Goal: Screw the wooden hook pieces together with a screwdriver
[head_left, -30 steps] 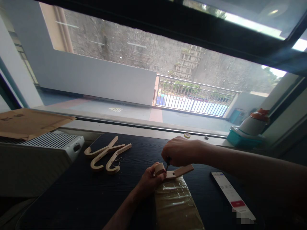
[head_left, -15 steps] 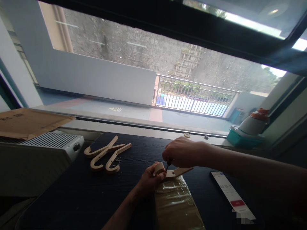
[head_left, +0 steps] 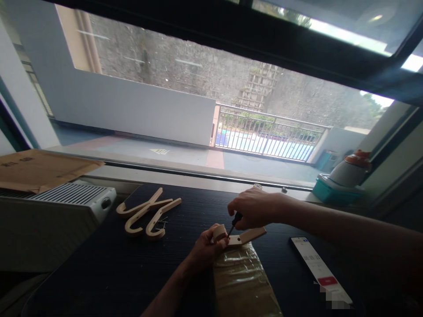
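Observation:
My left hand (head_left: 208, 244) is closed around the curled end of a wooden hook (head_left: 247, 237), pressing it against the end of a tape-wrapped cardboard box (head_left: 244, 281). A dark hole shows in the hook's flat part. My right hand (head_left: 256, 209) grips the dark handle of a screwdriver (head_left: 235, 219), whose shaft slants down to the hook beside my left thumb. Whether a screw sits under the tip is hidden by my fingers. To the left, several more wooden hooks (head_left: 155, 215) lie on the dark table, with small screws (head_left: 161, 223) among them.
A phone (head_left: 320, 268) with a running timer lies right of the box. A radiator (head_left: 95, 198) carrying a brown envelope (head_left: 42, 169) stands at the left. On the windowsill are a roll of tape (head_left: 257, 186) and a teal box (head_left: 333, 189) beneath a grey jug (head_left: 350, 169).
My right hand has shifted slightly to the right and its fingers have loosened and turned, showing more of the screwdriver handle. The left hand and the hook stay in place.

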Demonstrator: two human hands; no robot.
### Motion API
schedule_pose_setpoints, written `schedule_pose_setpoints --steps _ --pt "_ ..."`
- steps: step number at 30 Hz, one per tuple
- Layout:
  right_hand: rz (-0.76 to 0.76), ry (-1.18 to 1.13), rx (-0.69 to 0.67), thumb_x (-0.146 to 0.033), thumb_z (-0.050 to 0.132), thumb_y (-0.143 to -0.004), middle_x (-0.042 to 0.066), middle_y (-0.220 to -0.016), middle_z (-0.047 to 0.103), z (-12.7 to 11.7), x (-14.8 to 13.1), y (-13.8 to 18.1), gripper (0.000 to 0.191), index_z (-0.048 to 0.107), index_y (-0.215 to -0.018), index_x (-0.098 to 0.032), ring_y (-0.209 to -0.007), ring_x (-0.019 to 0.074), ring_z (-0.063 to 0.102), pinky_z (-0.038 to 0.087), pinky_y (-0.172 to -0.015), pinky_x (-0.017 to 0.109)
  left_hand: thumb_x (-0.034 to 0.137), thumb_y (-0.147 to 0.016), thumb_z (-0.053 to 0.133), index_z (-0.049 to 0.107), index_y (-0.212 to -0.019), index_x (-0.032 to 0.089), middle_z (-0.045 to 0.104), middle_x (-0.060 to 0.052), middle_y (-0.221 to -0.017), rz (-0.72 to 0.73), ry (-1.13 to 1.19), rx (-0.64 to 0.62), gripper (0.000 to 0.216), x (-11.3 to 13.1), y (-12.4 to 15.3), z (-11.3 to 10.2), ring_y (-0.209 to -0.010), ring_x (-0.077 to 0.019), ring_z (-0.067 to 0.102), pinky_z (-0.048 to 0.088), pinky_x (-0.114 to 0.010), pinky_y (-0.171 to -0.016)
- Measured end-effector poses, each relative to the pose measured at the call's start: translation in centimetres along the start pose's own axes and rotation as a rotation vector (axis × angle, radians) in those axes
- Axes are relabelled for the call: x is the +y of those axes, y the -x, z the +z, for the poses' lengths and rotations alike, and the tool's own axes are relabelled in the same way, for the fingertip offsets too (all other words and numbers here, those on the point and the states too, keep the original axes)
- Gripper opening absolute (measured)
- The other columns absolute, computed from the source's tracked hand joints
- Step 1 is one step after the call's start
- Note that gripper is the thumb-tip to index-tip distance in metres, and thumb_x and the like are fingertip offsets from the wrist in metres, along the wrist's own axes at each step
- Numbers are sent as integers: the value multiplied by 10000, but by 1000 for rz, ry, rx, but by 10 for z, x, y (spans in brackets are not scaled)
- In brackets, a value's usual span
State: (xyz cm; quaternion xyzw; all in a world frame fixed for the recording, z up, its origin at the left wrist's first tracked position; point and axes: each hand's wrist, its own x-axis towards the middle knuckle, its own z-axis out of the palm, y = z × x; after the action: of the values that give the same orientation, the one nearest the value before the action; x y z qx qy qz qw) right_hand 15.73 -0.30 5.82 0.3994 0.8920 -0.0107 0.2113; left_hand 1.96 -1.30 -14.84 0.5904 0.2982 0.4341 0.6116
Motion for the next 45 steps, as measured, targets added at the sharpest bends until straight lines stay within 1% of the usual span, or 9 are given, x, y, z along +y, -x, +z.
schedule_pose_setpoints --steps 6,14,17,20,24,35,39,42,45 --pt "-162 81 24 -182 522 -790 -5 -816 651 0 -3 -3 185 665 -901 -220 -651 108 526 276 -505 223 379 -749 635 499 -749 166 446 24 -736 -3 -45 27 253 -2 0 1 -667 -111 408 354 -223 -615" --pt "-18 -31 9 -330 531 -803 1 -717 643 1 -2 -7 197 670 -816 -190 -581 100 504 294 -521 229 376 -765 624 511 -709 157 440 13 -784 52 -43 30 253 -9 -2 0 -677 -107 395 354 -221 -626" --pt "-7 6 4 -359 567 -780 10 -774 656 -5 -5 -4 216 670 -900 -212 -645 132 534 295 -539 245 381 -756 634 516 -709 156 442 13 -783 46 -33 37 258 -7 -2 0 -679 -108 398 358 -220 -630" --pt "-42 22 11 -288 603 -754 1 -831 659 -12 -7 -1 246 656 -991 -249 -700 140 545 299 -556 244 379 -753 637 525 -722 155 441 14 -760 28 -34 32 252 -3 -1 1 -673 -108 395 359 -218 -623" --pt "-92 37 -22 -195 553 -780 -9 -804 654 -10 -3 -1 187 676 -915 -235 -667 114 524 297 -563 239 390 -744 642 530 -727 158 451 10 -759 25 -50 34 258 0 -1 1 -667 -109 403 361 -218 -618" --pt "11 4 -15 -370 524 -817 14 -704 637 -2 1 -5 245 685 -809 -185 -611 120 517 301 -558 259 410 -747 636 531 -733 157 439 17 -745 29 -70 41 275 -3 -1 1 -660 -109 406 364 -224 -624" --pt "-49 38 -25 -264 609 -745 4 -846 658 -13 -9 -1 288 648 -1030 -251 -696 138 534 300 -545 240 429 -739 638 538 -734 158 452 12 -755 17 -79 42 290 -5 -1 0 -659 -109 411 367 -225 -625" --pt "-101 34 -55 -157 564 -756 -7 -813 652 -15 -10 -3 234 669 -949 -236 -663 110 518 298 -541 228 428 -739 637 546 -736 155 456 8 -762 17 -77 52 287 -6 -1 0 -675 -114 424 373 -224 -629" --pt "-90 -30 -34 -223 566 -771 -10 -791 646 -9 -4 -8 161 676 -888 -214 -660 106 512 307 -552 228 403 -732 644 544 -730 157 469 5 -770 21 -72 57 265 -4 -1 1 -691 -122 440 378 -227 -633"
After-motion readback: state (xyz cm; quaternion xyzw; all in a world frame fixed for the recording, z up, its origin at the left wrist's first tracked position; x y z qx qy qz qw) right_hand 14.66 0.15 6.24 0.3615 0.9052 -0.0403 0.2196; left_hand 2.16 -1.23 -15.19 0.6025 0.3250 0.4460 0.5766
